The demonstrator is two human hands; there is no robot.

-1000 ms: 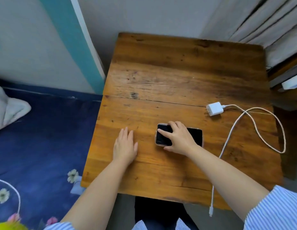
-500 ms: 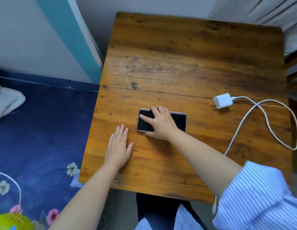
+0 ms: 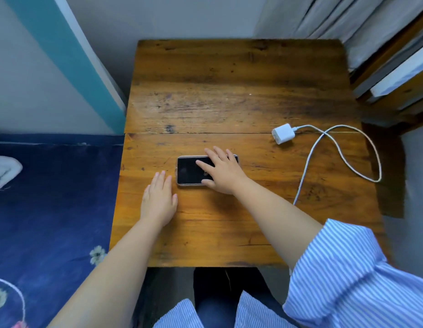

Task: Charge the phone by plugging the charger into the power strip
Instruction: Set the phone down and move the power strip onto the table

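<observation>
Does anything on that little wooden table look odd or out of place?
Mostly tidy. The charger lies unplugged on the table, and its cable loops past the right edge. No power strip is in view. The right hand rests on the phone.

**Small room, worn wood, pale walls**

I see a scuffed wooden counter (image 3: 229,95) pushed against a grey wall (image 3: 170,17) with a teal stripe (image 3: 71,67). A bed with a navy floral cover (image 3: 52,209) sits left; pale curtains (image 3: 324,20) and wooden shelving (image 3: 394,74) right.
</observation>
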